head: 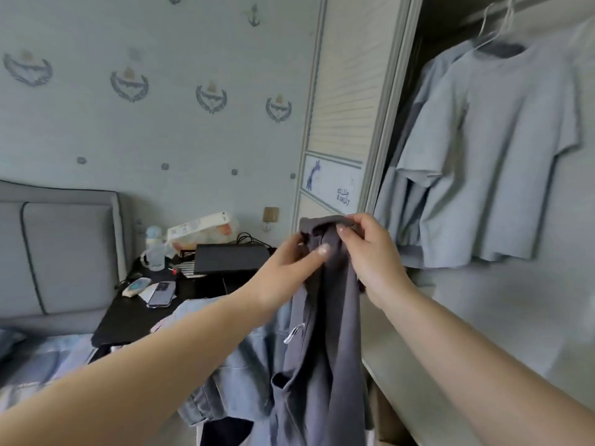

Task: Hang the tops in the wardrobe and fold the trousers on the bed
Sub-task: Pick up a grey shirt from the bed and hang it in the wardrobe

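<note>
Centre frame: both hands, left hand (289, 268) and right hand (370, 252), pinch a dark grey garment (322, 333). Best to find its collar before reaching for a hanger (492, 30), upper right.

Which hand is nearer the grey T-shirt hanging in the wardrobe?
Right. The right hand holds the dark garment just left of the hanging grey T-shirt; the left hand holds it farther left.

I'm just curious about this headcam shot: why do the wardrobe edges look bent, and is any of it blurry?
Head view: the wide-angle lens bows the wardrobe door frame; soft, even daylight, no hard shadows or glare; the hangers at the top right are smeared and the whole frame is slightly soft; the dark grey garment and both hands are fairly clear.
</note>
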